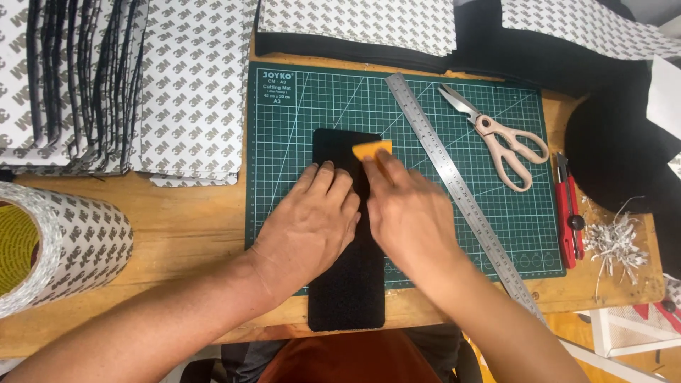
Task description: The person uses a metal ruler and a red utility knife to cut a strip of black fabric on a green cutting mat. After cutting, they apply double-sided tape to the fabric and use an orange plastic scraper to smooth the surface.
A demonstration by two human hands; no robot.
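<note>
Black strip (347, 284) flat on the green mat (284, 128), running from mid-mat toward the body and over the table's (191, 220) near edge. Left hand (312, 220) palm-down on the strip's left half, fingers spread slightly, pressing rather than gripping. Right hand (408, 213) pinching an orange scraper (372, 150) between thumb and fingers, blade on the strip near its far end.

For a clean pass, probably best: keep the scraper tilted low, press evenly, stroke along the strip's length, overlap strokes. Hold the left palm firm so the strip cannot creep on the mat. Keep fingertips clear of the blade's path. Mind the overhanging near end: unsupported there, likely to lift or crease.

Steel ruler (454, 188) lying diagonal just right of the right hand, close enough to snag a wide stroke. Scissors (496, 138) further right on the mat, red knife (569, 213) at the mat's right edge, paper shreds (617, 237) beyond. Stacked backed sheets (106, 85) far left; tape roll (57, 245) near left.
</note>
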